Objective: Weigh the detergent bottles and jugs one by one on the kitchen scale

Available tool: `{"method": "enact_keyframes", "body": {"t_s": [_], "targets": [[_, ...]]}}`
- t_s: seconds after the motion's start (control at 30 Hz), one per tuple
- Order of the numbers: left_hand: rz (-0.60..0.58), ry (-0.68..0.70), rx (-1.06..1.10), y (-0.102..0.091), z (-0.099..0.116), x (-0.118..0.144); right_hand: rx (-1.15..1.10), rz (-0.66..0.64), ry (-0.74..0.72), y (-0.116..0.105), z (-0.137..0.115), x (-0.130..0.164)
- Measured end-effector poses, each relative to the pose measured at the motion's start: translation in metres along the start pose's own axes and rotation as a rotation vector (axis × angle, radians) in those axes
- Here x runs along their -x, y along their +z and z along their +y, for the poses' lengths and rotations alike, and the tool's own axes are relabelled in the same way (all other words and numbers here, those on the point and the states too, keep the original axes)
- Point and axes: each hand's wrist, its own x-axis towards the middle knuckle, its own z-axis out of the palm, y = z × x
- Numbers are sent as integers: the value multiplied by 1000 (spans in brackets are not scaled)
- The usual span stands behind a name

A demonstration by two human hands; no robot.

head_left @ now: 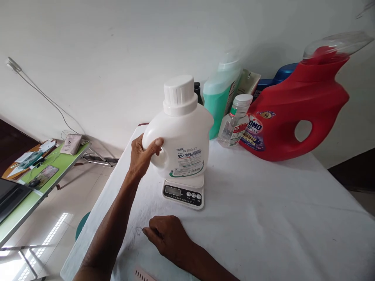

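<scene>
My left hand grips the handle of a white detergent jug with a white ribbed cap. The jug stands upright on a small white kitchen scale, whose dark display and round buttons face me. My right hand rests on the white tablecloth in front of the scale, fingers loosely curled, holding nothing that I can see.
Behind the jug stand a green liquid bottle, a small clear bottle and a big red detergent jug with a clear cap. A blue container sits behind it. A green side table with clutter is at the left.
</scene>
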Motion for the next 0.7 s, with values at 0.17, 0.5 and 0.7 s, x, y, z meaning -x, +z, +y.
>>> {"method": "enact_keyframes", "body": {"t_s": [0.17,0.5,0.7], "targets": [[-25,68,-97,-6,4,1,-8,9,-18,0,2,0],[331,-179,131,-23,-76,5,11,26,-65,1,5,-1],[274,-254,-94,-23,-127,25,37,28,-81,3,6,-2]]}}
